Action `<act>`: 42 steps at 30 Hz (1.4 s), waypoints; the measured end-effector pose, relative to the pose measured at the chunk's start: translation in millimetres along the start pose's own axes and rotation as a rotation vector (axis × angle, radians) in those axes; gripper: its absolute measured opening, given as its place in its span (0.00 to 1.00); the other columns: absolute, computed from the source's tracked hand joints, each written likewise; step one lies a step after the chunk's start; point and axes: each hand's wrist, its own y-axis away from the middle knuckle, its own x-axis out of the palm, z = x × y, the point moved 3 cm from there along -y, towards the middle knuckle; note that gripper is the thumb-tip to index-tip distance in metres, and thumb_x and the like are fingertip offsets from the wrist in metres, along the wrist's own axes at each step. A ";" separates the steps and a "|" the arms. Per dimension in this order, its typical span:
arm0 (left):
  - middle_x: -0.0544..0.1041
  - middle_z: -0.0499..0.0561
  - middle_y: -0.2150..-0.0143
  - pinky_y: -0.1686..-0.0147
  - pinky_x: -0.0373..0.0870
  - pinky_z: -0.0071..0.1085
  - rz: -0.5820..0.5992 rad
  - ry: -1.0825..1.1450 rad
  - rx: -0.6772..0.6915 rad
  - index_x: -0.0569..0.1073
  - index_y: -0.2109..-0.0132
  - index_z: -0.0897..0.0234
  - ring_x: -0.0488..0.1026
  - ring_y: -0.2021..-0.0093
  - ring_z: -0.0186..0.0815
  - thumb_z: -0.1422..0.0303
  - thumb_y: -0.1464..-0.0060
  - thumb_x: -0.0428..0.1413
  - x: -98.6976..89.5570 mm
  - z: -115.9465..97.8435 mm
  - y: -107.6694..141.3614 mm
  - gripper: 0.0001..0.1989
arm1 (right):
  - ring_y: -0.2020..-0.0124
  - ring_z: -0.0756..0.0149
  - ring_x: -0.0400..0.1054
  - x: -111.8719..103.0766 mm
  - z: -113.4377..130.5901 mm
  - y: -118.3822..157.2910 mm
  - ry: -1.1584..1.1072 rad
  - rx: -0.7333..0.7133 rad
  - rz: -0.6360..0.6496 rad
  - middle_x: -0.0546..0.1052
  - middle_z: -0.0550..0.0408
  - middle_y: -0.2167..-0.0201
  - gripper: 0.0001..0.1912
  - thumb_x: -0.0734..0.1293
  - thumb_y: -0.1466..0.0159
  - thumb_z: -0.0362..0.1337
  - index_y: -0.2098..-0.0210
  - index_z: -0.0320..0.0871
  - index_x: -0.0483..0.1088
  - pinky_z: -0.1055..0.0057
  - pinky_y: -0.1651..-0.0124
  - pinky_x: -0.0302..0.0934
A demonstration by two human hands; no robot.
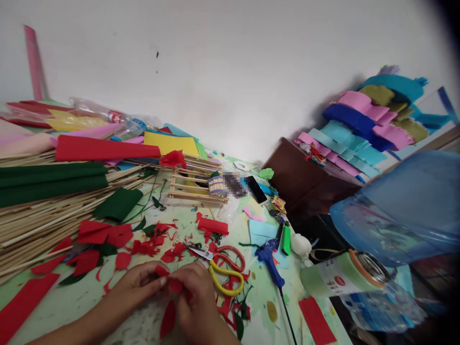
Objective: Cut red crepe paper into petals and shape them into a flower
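Observation:
My left hand point(145, 281) and my right hand point(197, 299) meet low in the middle of the view, fingers pinched together. Between their fingertips is a small piece of red crepe paper point(175, 286), partly covered by the fingers. A red petal-shaped scrap point(167, 320) shows just below, beside my right hand; whether it is attached to the held piece I cannot tell. Scissors point(226, 268) with one red and one yellow handle loop lie just beyond my right hand, blades pointing left. Cut red scraps point(154, 239) are strewn over the table point(140, 326) around them.
Bundled thin sticks point(46, 230) and dark green paper point(50, 179) cover the left. A stick frame point(196, 189) stands behind. To the right are a blue glue gun point(270, 263) with its cord, a phone point(256, 189), a tilted green flask point(338, 275) and a blue chair point(395, 211).

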 end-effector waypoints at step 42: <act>0.79 0.48 0.74 0.67 0.70 0.29 -0.049 0.159 0.102 0.76 0.71 0.65 0.74 0.72 0.33 0.67 0.55 0.60 20.8 8.1 4.6 0.06 | 0.76 0.69 0.68 7.8 -23.4 -1.9 -0.559 0.594 -0.222 0.73 0.59 0.77 0.09 0.68 0.47 0.40 0.70 0.41 0.68 0.71 0.69 0.65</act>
